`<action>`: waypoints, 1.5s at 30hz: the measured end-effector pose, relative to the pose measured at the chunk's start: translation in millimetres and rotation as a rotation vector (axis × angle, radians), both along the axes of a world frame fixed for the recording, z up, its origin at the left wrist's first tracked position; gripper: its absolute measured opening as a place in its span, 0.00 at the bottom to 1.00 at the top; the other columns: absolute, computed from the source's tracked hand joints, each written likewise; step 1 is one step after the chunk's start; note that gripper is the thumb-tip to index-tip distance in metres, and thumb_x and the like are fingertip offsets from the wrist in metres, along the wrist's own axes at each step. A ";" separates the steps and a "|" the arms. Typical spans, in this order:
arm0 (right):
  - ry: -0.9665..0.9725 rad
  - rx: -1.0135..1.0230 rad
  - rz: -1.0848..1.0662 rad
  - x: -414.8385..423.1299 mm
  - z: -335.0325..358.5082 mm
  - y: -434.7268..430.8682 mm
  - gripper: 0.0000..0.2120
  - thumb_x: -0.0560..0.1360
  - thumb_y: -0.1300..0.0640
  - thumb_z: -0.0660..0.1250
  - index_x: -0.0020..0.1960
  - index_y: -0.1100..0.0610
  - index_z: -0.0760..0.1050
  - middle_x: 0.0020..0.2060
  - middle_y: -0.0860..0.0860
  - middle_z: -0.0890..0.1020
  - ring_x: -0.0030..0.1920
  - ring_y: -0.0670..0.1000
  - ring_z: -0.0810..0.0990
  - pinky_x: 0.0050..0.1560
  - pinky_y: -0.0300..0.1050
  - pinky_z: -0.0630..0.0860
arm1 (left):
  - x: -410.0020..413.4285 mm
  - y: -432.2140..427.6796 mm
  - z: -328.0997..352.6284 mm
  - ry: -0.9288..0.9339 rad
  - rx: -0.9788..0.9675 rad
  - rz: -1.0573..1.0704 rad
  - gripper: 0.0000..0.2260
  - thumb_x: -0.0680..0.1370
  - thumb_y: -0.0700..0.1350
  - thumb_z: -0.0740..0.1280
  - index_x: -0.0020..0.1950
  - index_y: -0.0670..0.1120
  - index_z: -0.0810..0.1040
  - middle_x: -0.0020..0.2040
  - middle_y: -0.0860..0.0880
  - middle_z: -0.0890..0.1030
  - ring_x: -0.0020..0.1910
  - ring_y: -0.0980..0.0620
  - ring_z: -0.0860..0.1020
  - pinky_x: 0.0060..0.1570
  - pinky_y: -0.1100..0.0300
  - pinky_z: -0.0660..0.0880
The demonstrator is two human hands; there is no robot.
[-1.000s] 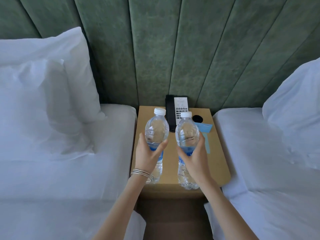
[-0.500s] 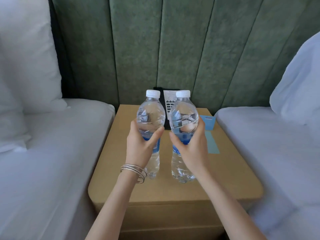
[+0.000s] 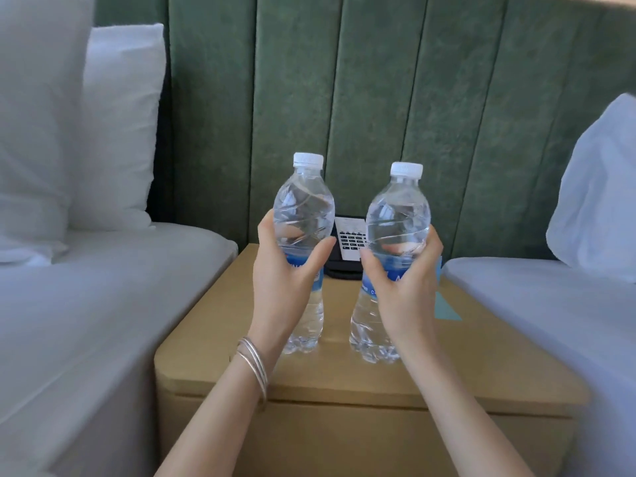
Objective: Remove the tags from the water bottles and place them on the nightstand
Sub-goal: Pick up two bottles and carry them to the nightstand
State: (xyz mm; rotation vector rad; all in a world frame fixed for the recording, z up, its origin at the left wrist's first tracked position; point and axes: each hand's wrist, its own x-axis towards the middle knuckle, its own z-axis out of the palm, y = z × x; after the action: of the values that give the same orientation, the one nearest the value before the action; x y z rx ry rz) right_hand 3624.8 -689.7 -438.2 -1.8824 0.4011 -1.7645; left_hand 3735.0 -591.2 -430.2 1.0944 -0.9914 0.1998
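Left hand point(image 3: 282, 280) is closed round the left bottle point(image 3: 304, 242) at the blue label band; right hand point(image 3: 402, 287) is closed round the right bottle point(image 3: 395, 256) in the same manner. My fingers point(image 3: 318, 256) wrap each body fully, thumbs to the front. Both bottles are upright, caps on.

Change noted: half a second ago the two bottles stood shoulder to shoulder, almost touching. They are now well apart, with the phone point(image 3: 351, 235) visible in the gap between them. The left bottle also sits somewhat higher in view than the right. I judge that I am spreading them towards separate resting spots.

No tags are visible on either neck, so that part of the task appears done; placement remains. I cannot tell for certain whether the bases touch the nightstand point(image 3: 344, 380) tabletop or hang just above it.

Edges and room: the near part of the tabletop is bare and wide. A blue card point(image 3: 445, 309) lies just beside my right hand, towards the right edge; the phone occupies the back. The left bed point(image 3: 86, 304) and the right bed point(image 3: 550, 304) close in tightly on both sides, so sideways travel is limited.
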 end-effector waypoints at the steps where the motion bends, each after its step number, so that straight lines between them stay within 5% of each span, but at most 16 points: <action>1: -0.010 -0.002 0.007 1.0 -0.5 0.2 0.35 0.70 0.56 0.73 0.71 0.59 0.58 0.57 0.43 0.74 0.54 0.36 0.74 0.48 0.23 0.66 | -0.2 -0.8 -0.3 -0.009 -0.010 0.002 0.25 0.72 0.51 0.71 0.66 0.54 0.65 0.55 0.58 0.76 0.54 0.61 0.76 0.55 0.57 0.76; 9: -0.011 0.007 0.019 10.4 -1.7 -4.5 0.36 0.70 0.49 0.71 0.71 0.59 0.57 0.59 0.46 0.75 0.57 0.42 0.76 0.54 0.31 0.72 | 2.3 -20.6 -1.4 -0.032 -0.039 0.065 0.19 0.73 0.52 0.71 0.54 0.68 0.64 0.56 0.57 0.75 0.54 0.62 0.75 0.52 0.63 0.74; 12: 0.012 0.023 0.008 21.9 -0.2 -10.9 0.33 0.70 0.47 0.70 0.69 0.55 0.59 0.59 0.48 0.76 0.57 0.43 0.76 0.55 0.35 0.73 | 7.9 -33.8 1.3 -0.023 -0.009 0.064 0.17 0.73 0.52 0.70 0.53 0.66 0.65 0.54 0.58 0.75 0.52 0.65 0.74 0.49 0.68 0.72; 16: 0.044 0.040 -0.060 41.5 1.3 -25.2 0.36 0.70 0.48 0.71 0.71 0.57 0.57 0.56 0.49 0.77 0.51 0.42 0.77 0.48 0.28 0.72 | 20.1 -52.4 1.3 -0.007 0.043 0.043 0.15 0.73 0.53 0.69 0.56 0.58 0.68 0.51 0.60 0.75 0.50 0.68 0.74 0.46 0.69 0.71; 20: 0.058 0.065 -0.101 57.3 2.6 -38.4 0.38 0.70 0.44 0.70 0.72 0.56 0.55 0.60 0.47 0.76 0.56 0.46 0.77 0.53 0.45 0.76 | 33.0 -66.2 -0.3 -0.011 0.059 0.068 0.17 0.73 0.55 0.69 0.58 0.57 0.68 0.53 0.60 0.75 0.50 0.70 0.73 0.43 0.74 0.70; 25: 0.088 0.071 -0.139 64.7 4.5 -49.5 0.40 0.71 0.44 0.69 0.74 0.57 0.53 0.67 0.49 0.71 0.63 0.48 0.72 0.58 0.43 0.72 | 42.9 -74.2 -1.2 -0.023 0.047 0.106 0.18 0.73 0.54 0.69 0.60 0.56 0.67 0.52 0.63 0.73 0.51 0.73 0.71 0.43 0.79 0.67; 29: 0.089 0.083 -0.139 68.0 3.7 -54.1 0.40 0.71 0.42 0.68 0.74 0.57 0.54 0.69 0.51 0.68 0.66 0.51 0.70 0.61 0.52 0.72 | 44.7 -75.8 -1.3 -0.011 0.062 0.123 0.20 0.73 0.56 0.68 0.62 0.53 0.68 0.56 0.58 0.74 0.52 0.70 0.72 0.43 0.78 0.68; 34: 0.188 0.102 -0.183 59.4 4.1 -45.9 0.42 0.73 0.43 0.67 0.76 0.56 0.47 0.71 0.51 0.63 0.69 0.48 0.63 0.59 0.38 0.63 | 38.0 -68.1 1.1 0.009 0.149 0.166 0.23 0.73 0.58 0.67 0.65 0.56 0.65 0.59 0.60 0.73 0.52 0.64 0.74 0.46 0.68 0.71; 40: 0.544 0.114 -0.272 18.8 -1.4 -11.9 0.40 0.73 0.47 0.67 0.75 0.60 0.50 0.69 0.57 0.65 0.68 0.53 0.64 0.63 0.40 0.60 | 25.6 -29.2 -14.3 0.033 0.566 0.225 0.31 0.73 0.59 0.67 0.71 0.49 0.61 0.65 0.53 0.69 0.63 0.55 0.70 0.54 0.59 0.70; 45: 1.019 -0.020 -0.357 -34.9 23.4 21.6 0.33 0.71 0.45 0.66 0.69 0.64 0.65 0.61 0.61 0.73 0.63 0.60 0.69 0.62 0.60 0.67 | 6.3 25.0 4.5 -0.178 1.043 0.325 0.31 0.75 0.56 0.65 0.72 0.43 0.60 0.67 0.45 0.67 0.64 0.45 0.67 0.57 0.51 0.69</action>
State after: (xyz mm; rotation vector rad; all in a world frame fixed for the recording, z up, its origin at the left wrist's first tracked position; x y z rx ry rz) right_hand 3589.9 -668.1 -414.7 -2.7357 1.1250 -0.8233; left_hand 3741.3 -566.2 -425.7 2.2257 -1.0847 0.0252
